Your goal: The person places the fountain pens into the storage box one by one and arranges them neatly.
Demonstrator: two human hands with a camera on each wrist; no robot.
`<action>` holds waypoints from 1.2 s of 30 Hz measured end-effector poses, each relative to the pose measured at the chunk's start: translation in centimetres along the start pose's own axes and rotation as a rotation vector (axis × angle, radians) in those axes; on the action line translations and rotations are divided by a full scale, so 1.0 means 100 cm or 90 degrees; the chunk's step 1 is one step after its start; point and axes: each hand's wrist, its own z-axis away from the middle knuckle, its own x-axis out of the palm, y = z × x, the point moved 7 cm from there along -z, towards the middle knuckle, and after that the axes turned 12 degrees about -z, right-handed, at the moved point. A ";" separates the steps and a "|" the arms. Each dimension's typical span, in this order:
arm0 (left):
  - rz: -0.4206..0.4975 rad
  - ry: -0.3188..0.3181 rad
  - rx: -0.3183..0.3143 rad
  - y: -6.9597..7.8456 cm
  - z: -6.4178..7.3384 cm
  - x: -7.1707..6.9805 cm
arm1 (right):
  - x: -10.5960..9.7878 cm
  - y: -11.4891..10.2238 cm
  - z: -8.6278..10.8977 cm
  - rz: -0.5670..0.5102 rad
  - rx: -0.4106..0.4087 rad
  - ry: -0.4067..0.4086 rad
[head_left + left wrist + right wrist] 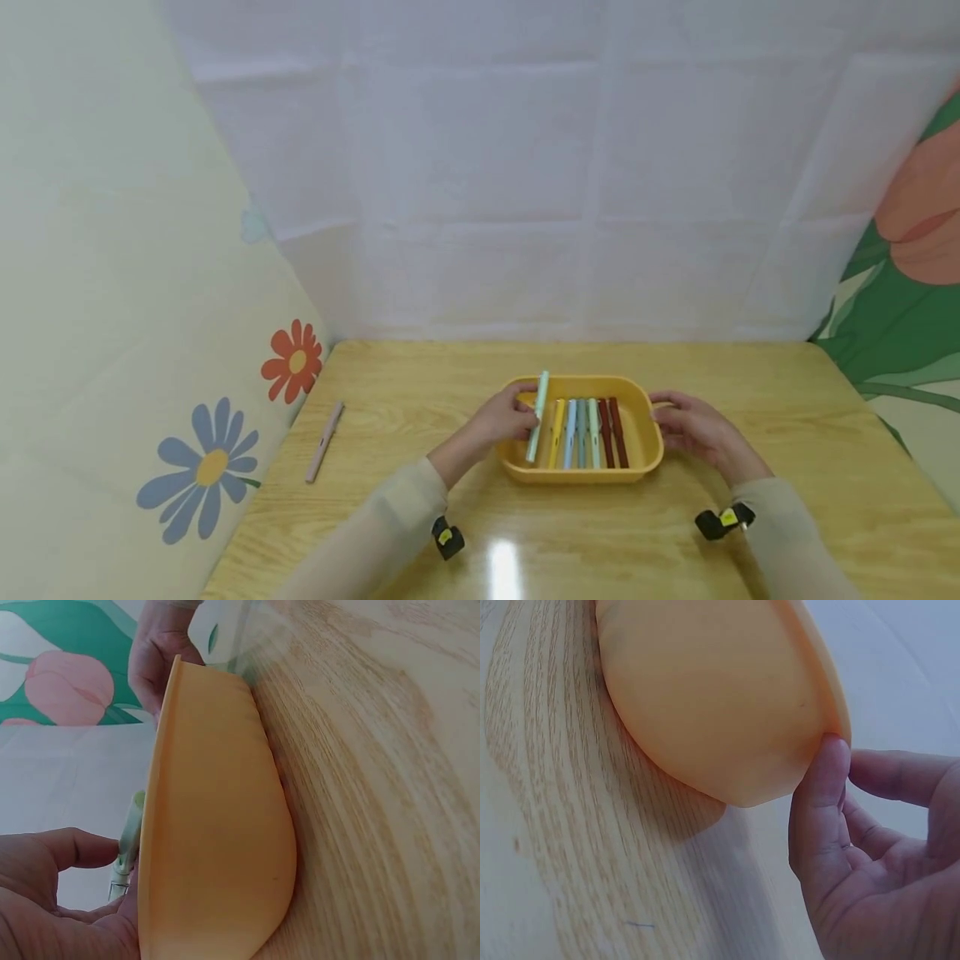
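Note:
My left hand [512, 417] pinches a pale mint-green pen [538, 417] between thumb and fingers, over the left end of a yellow tray [600, 476]. The left wrist view shows part of that pen [131, 834] beyond the tray rim. At the tray's right end my right hand [693, 429] grips the rim, its thumb [829, 772] on the outer wall. Inside the tray several pens lie side by side: a yellow pen [557, 433], a light blue pen [571, 433], a grey-teal pen [582, 437], a light green pen [595, 433] and two dark red pens [618, 433].
A dusty pink pen [325, 442] lies alone on the wooden table [405, 375], near its left edge. White cloth [480, 208] hangs behind the table. Flower-printed panels [187, 333] stand at the sides. Each sleeve bears a small black wrist device [447, 537].

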 end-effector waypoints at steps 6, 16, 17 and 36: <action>-0.066 -0.023 -0.008 0.000 -0.008 0.005 | 0.000 -0.003 0.001 0.009 0.002 -0.001; -0.159 -0.046 -0.030 0.000 -0.015 0.010 | 0.002 0.000 0.002 0.014 0.006 0.005; -0.165 -0.049 -0.034 0.000 -0.016 0.011 | 0.002 0.000 0.001 0.016 0.008 0.010; -0.284 -0.084 -0.092 0.003 -0.020 0.018 | 0.005 -0.004 0.003 0.016 -0.002 -0.003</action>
